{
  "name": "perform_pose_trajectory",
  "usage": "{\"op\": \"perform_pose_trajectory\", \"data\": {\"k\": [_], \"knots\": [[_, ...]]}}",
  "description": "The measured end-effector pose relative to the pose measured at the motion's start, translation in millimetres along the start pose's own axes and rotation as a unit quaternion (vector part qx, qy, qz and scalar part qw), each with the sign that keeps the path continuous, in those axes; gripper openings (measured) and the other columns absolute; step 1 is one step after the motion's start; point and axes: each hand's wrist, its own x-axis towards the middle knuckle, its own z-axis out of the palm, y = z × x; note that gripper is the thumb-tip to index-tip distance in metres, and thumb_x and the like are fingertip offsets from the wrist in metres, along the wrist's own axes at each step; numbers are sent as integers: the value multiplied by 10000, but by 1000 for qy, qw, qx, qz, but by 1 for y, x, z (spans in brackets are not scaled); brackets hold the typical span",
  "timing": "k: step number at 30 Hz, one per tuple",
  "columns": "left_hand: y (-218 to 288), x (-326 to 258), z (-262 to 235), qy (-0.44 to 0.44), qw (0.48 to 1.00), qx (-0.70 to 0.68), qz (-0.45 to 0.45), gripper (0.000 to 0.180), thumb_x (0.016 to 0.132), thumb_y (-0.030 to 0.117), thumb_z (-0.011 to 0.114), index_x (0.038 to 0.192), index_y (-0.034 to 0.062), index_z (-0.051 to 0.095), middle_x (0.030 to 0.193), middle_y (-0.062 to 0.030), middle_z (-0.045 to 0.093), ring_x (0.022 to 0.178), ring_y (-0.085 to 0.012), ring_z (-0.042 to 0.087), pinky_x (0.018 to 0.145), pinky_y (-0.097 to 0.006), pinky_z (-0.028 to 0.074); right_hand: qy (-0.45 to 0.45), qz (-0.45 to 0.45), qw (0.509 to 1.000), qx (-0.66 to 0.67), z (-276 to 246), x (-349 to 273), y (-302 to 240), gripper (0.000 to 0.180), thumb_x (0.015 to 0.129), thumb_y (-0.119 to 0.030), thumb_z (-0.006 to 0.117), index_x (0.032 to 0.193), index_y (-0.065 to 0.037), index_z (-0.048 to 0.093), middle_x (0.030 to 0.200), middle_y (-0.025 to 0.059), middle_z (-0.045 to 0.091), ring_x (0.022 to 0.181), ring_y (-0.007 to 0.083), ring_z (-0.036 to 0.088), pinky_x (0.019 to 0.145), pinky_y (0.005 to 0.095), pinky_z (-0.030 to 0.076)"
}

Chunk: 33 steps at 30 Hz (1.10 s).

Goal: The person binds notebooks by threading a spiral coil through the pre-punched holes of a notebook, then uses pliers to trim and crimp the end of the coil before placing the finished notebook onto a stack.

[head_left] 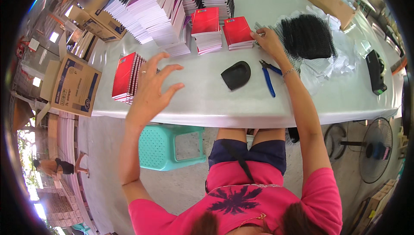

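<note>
Head view, looking down past a turquoise plastic stool point(157, 146) to a pale, sheet-covered worktop point(198, 105). Near the middle lie blue-handled cutters point(268, 79), below the right hand, perhaps left there for easy reach, and a black, round-ended object point(236, 76) of uncertain kind. The left hand point(151, 90) holds nothing, its fingers spread and curved beside a pile of spiral-bound red notebooks point(124, 76). A cardboard carton point(75, 84) stands at the left edge, flaps out; its contents are hidden. Farther in, the right hand point(271, 43) has its fingertips at the right edge of a red-covered paper stack point(238, 31); whether it grips a sheet, I cannot tell. Another red-covered stack point(205, 21) stands just left, apparently kept separate. To the right, black binding coils point(307, 36) lie on crumpled clear plastic point(345, 60), probably their wrapping. Beyond rise tall white stacks point(155, 17), seemingly staggered to mark off sets, and, far right, a long cardboard box point(330, 2) beside more plastic.
</note>
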Motion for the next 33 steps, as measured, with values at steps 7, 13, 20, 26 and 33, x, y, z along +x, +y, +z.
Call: {"op": "perform_pose_trajectory", "data": {"k": [7,13,20,26,33], "knots": [[35,10,48,62,988,-143,-1,345,827,188,758,1156,130,672,1350,-111,478,1298,-307,446,1087,-411,350,-88,50,988,113,-6,0,-10,372,838,-284,744,913,80,731,754,158,709,693,208,675,680,345,518],[72,33,79,60,948,-313,20,288,837,162,742,1114,102,693,1287,-99,526,1251,-282,500,1057,-392,382,-119,88,975,167,-18,3,-14,300,834,-195,744,964,73,711,767,102,709,644,131,649,593,306,498],[91,49,81,134,954,-263,49,311,852,152,726,1157,115,682,1319,-103,506,1270,-304,479,1069,-413,374,21,-46,996,80,-63,-40,-63,184,879,-104,648,1033,-5,665,837,152,698,709,238,677,655,343,511],[109,65,80,181,974,-115,78,403,915,158,647,1315,148,596,1352,-90,483,1296,-298,449,1129,-482,280,18,-215,976,38,-101,-89,-96,191,862,-47,596,1040,-52,665,949,141,692,868,366,648,762,407,514],[117,56,84,90,994,-43,49,270,953,140,569,1219,140,612,1151,-57,626,1118,-229,567,1127,-497,217,-77,-249,965,38,-116,-120,-101,178,845,-9,634,1021,-7,664,934,127,695,859,307,652,752,373,513]]}}
